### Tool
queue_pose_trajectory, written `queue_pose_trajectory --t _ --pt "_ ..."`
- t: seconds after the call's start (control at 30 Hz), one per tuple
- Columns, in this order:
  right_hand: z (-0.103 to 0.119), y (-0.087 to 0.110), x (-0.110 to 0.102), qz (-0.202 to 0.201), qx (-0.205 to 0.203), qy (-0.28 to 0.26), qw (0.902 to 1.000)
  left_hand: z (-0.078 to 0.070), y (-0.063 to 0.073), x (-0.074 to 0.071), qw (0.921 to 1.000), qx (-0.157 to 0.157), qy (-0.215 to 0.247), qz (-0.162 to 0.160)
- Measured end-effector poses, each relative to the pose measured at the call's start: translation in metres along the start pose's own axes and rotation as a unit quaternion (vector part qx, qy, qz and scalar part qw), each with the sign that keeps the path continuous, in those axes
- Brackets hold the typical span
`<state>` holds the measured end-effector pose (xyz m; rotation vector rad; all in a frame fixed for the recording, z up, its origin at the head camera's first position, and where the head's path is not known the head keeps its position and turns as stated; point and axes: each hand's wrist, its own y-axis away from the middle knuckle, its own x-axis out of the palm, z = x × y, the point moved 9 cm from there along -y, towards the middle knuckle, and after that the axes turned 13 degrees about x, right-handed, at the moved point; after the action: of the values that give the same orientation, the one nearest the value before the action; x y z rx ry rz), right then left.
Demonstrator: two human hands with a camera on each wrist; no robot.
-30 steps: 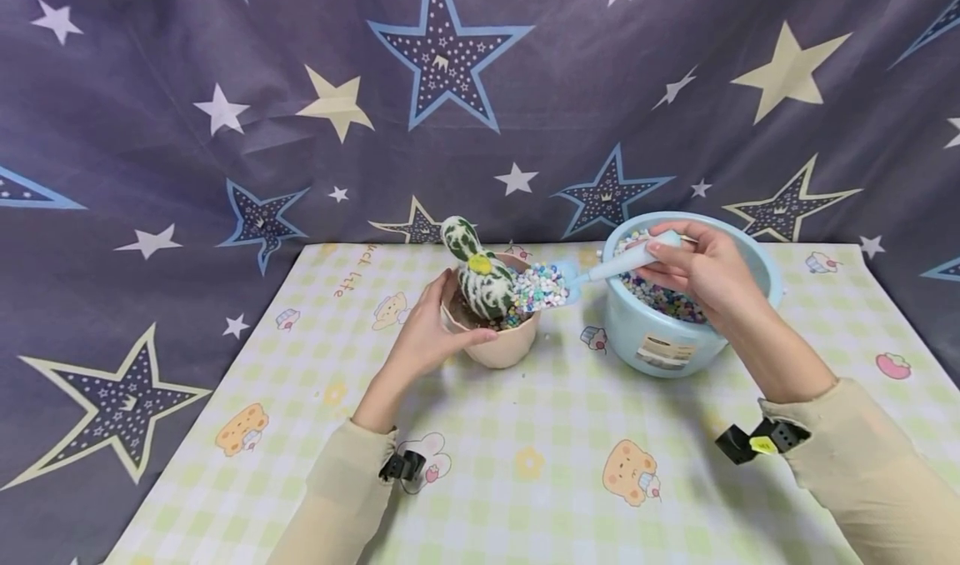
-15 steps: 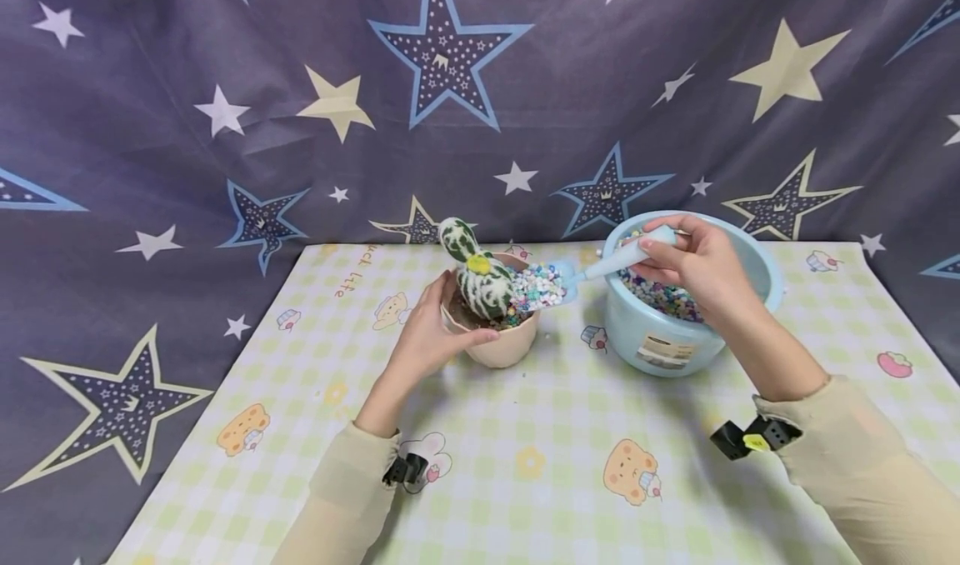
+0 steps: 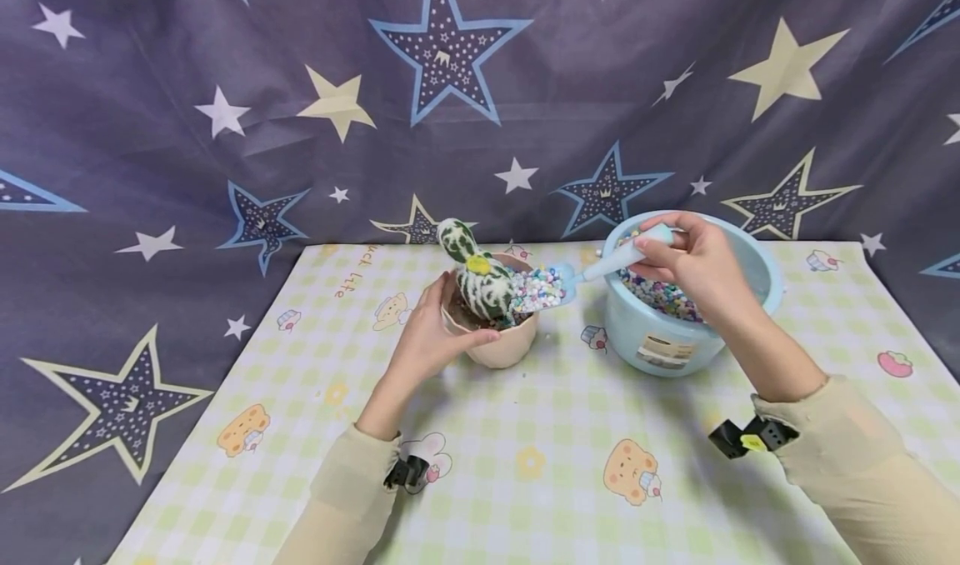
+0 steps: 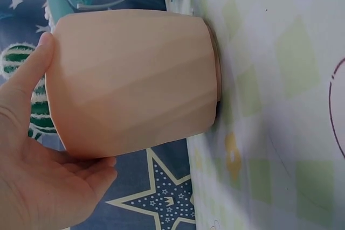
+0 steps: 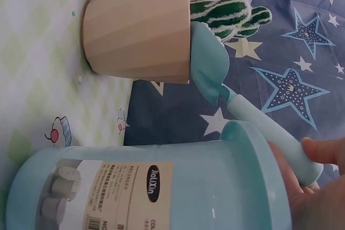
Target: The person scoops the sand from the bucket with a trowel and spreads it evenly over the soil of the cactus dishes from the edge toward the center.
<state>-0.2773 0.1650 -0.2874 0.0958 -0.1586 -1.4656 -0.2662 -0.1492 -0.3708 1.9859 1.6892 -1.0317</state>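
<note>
A green and white cactus (image 3: 486,292) with a yellow flower stands in a pale peach flowerpot (image 3: 504,350) on the table. My left hand (image 3: 431,332) grips the pot by its near left rim, thumb across the front and fingers round the side. In my right hand (image 3: 701,265) I hold the handle of a light blue trowel (image 3: 622,258), pinched between thumb and fingers. Its blade, heaped with colourful small pebbles (image 3: 538,288), lies over the pot's right rim, close beside the cactus. In the right wrist view the blade (image 5: 210,60) overlaps the pot's rim.
Just right of the pot stands a light blue bucket (image 3: 675,352) holding more multicoloured pebbles (image 3: 663,294); my right forearm reaches over its rim. A checked cloth (image 3: 540,482) covers the table, with a few stray pebbles on it. A starry curtain (image 3: 300,40) hangs behind.
The trowel has shifted very slightly left and its handle end has dropped a little. My left hand stays on the pot, which has hardly moved.
</note>
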Motion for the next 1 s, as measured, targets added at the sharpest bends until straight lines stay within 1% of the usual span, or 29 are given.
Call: queue_pose_trajectory --t 0.2,0.37,0.47,0.53,0.63,0.7,0.8,1.0 --pt "0.004 0.001 0.002 -0.001 -0.017 0.012 0.9998 -0.004 0.001 -0.001 0.9999 0.004 -0.003 -0.014" --pt "0.006 0.001 0.003 -0.007 -0.021 0.018 0.9996 -0.006 0.001 -0.001 0.9997 0.001 -0.009 -0.021" --pt "0.007 0.001 0.003 -0.012 -0.021 0.028 0.9993 -0.005 0.001 -0.002 0.9998 -0.002 -0.013 -0.012" --pt "0.007 0.000 0.003 -0.016 -0.021 0.040 0.9988 -0.003 0.000 -0.002 0.9999 -0.004 -0.013 0.003" --pt "0.008 0.000 0.003 -0.025 -0.018 0.066 0.9973 0.000 -0.003 -0.005 0.9994 0.003 -0.011 0.031" --pt "0.009 0.000 0.002 -0.031 -0.015 0.086 0.9957 0.001 -0.005 -0.007 0.9989 0.009 -0.013 0.044" --pt "0.011 0.000 0.002 -0.035 -0.012 0.105 0.9938 0.001 -0.007 -0.009 0.9986 0.014 -0.018 0.048" --pt "0.015 -0.002 0.001 -0.040 -0.014 0.124 0.9913 -0.001 -0.007 -0.011 0.9988 0.010 -0.026 0.040"
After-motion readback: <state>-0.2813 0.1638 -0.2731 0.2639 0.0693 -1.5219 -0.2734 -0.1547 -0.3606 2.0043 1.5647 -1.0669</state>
